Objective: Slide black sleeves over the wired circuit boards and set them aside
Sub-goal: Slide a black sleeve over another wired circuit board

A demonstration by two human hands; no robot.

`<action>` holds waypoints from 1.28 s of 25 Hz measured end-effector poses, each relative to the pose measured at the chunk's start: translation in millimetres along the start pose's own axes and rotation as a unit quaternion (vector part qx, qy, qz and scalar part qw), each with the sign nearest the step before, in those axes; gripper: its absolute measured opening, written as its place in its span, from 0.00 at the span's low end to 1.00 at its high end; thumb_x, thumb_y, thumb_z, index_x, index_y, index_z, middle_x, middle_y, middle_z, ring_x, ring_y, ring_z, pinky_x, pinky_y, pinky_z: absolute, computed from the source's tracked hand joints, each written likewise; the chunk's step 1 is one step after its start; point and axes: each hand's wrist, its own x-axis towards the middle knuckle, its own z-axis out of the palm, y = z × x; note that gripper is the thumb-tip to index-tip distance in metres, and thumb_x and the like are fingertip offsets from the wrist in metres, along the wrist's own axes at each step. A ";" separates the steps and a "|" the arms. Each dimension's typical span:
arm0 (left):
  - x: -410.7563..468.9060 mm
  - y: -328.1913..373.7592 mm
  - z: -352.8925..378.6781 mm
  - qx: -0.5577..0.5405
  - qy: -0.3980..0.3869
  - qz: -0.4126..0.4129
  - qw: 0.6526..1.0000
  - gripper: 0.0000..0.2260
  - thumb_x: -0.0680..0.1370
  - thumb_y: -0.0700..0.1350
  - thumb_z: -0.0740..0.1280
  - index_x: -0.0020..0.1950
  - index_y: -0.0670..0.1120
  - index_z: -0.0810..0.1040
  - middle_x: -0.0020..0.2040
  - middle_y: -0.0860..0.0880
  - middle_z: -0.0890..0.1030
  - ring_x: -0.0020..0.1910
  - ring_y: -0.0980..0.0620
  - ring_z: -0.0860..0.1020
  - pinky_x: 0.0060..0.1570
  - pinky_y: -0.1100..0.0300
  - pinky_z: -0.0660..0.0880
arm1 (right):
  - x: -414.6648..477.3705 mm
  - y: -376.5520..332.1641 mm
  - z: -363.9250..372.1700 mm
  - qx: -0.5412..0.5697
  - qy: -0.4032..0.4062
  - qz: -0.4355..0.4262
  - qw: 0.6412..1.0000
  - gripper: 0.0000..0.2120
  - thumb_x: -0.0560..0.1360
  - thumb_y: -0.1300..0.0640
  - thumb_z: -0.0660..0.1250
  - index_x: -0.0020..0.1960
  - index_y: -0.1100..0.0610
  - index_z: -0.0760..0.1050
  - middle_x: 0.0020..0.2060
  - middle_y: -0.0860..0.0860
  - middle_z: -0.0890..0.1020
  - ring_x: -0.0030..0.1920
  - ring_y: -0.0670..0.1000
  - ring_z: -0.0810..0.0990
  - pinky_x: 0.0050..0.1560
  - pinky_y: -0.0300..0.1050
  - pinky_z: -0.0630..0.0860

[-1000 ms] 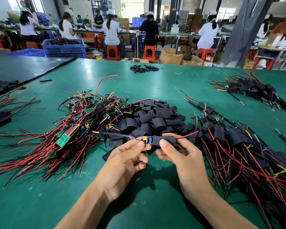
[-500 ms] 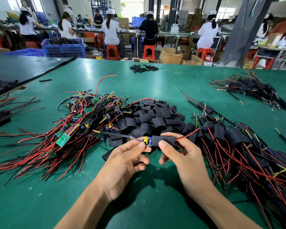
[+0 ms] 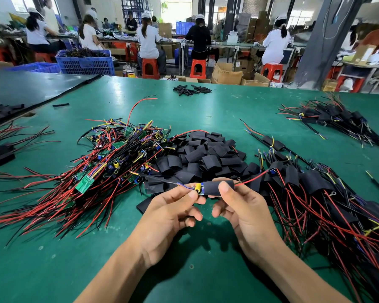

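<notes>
**Head view, single entry**

**Progress**
- In work: one board, centre of frame, partly inside a sleeve. Its yellow part and blue end show at the sleeve's left mouth, and a red wire leaves the right mouth. I judge the slide about half done. This piece is not yet set aside.
- Done: done pile, right of frame, holds sleeved boards with wires trailing to the lower right. The far pile, upper right, looks like the same stock.
- Left: bare pile, left of centre, is a large tangle of green boards with red and black wires. I judge that plenty of work is left.
- Supply: sleeve heap, centre, lies between the two near piles and just beyond my hands.
- Everything lies on the green table.

**Hands**
- Left hand, lower centre: thumb and forefinger pinch the board's bare end where its thin wires leave. The other fingers curl underneath, and I see nothing in them.
- Right hand, just right of it: the thumb lies flat along the sleeve's near face. The fingers behind are mostly hidden, but I read the hand as clamped on the sleeve.
- The two hands' lower fingers are close. I cannot tell whether they touch.
- Both forearms enter from the bottom edge, with their shadow on the table beneath.
</notes>
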 end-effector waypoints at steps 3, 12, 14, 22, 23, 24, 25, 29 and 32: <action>-1.4 -0.9 0.3 0.043 0.012 0.026 0.999 0.08 0.75 0.45 0.70 0.49 0.42 0.83 0.44 0.45 0.83 0.33 0.53 0.77 0.33 0.64 0.72 | -0.9 2.3 0.2 -0.034 -0.005 -0.017 0.999 0.16 0.66 0.47 0.77 0.47 0.56 0.84 0.38 0.56 0.83 0.30 0.50 0.77 0.38 0.43 0.76; -2.3 -3.4 3.6 0.113 0.041 0.072 0.990 0.12 0.74 0.48 0.71 0.56 0.52 0.85 0.42 0.46 0.83 0.33 0.50 0.76 0.33 0.63 0.71 | 0.3 -0.4 -1.6 -0.085 -0.038 -0.008 0.996 0.15 0.69 0.46 0.75 0.52 0.52 0.84 0.39 0.54 0.84 0.31 0.51 0.78 0.36 0.42 0.76; -2.3 -3.1 3.4 0.115 0.046 0.080 0.989 0.10 0.74 0.47 0.71 0.54 0.51 0.86 0.41 0.46 0.83 0.32 0.50 0.76 0.33 0.63 0.71 | 1.4 -0.4 -3.4 -0.052 -0.054 0.015 0.997 0.18 0.68 0.45 0.77 0.52 0.54 0.83 0.40 0.56 0.83 0.31 0.50 0.78 0.36 0.41 0.75; -2.3 0.1 1.0 0.081 0.015 0.027 0.996 0.17 0.71 0.51 0.72 0.59 0.48 0.85 0.45 0.45 0.84 0.33 0.51 0.78 0.33 0.63 0.72 | 1.1 -1.0 -2.7 -0.114 -0.052 -0.023 0.992 0.14 0.72 0.49 0.74 0.53 0.56 0.83 0.45 0.58 0.85 0.32 0.51 0.76 0.36 0.42 0.76; -2.1 0.8 0.9 0.060 0.006 0.010 0.998 0.17 0.72 0.52 0.71 0.58 0.49 0.84 0.46 0.45 0.84 0.33 0.52 0.78 0.34 0.63 0.72 | 0.6 -0.7 -1.5 -0.111 -0.054 -0.024 0.992 0.14 0.73 0.50 0.74 0.54 0.57 0.83 0.46 0.58 0.85 0.32 0.51 0.76 0.37 0.42 0.76; -2.1 1.8 0.5 0.038 -0.004 -0.006 0.999 0.16 0.73 0.52 0.70 0.59 0.49 0.84 0.46 0.45 0.84 0.33 0.52 0.78 0.34 0.63 0.72 | -0.2 -0.5 0.2 -0.096 -0.057 -0.018 0.994 0.15 0.73 0.50 0.74 0.55 0.58 0.83 0.46 0.58 0.86 0.31 0.50 0.76 0.37 0.42 0.76; -1.9 2.7 0.1 0.018 -0.011 -0.020 1.000 0.16 0.73 0.52 0.70 0.59 0.50 0.84 0.47 0.46 0.84 0.33 0.52 0.79 0.34 0.63 0.73 | -0.7 -0.6 1.8 -0.070 -0.060 -0.006 0.996 0.17 0.72 0.48 0.76 0.55 0.58 0.83 0.46 0.57 0.86 0.31 0.50 0.76 0.36 0.41 0.76; -1.9 4.4 -0.8 -0.039 -0.028 -0.046 0.998 0.17 0.71 0.49 0.76 0.59 0.49 0.84 0.44 0.48 0.85 0.33 0.53 0.81 0.36 0.63 0.75 | -1.6 -4.4 3.3 0.002 -0.084 0.057 0.995 0.28 0.65 0.39 0.79 0.54 0.58 0.85 0.44 0.54 0.86 0.31 0.46 0.76 0.35 0.36 0.74; -2.2 3.5 -0.5 -0.031 -0.021 -0.040 0.999 0.16 0.69 0.48 0.76 0.57 0.49 0.85 0.42 0.48 0.84 0.33 0.54 0.81 0.35 0.64 0.75 | -2.1 -5.1 2.9 0.002 -0.093 0.061 0.994 0.28 0.68 0.40 0.77 0.57 0.62 0.83 0.44 0.54 0.85 0.32 0.47 0.75 0.36 0.37 0.74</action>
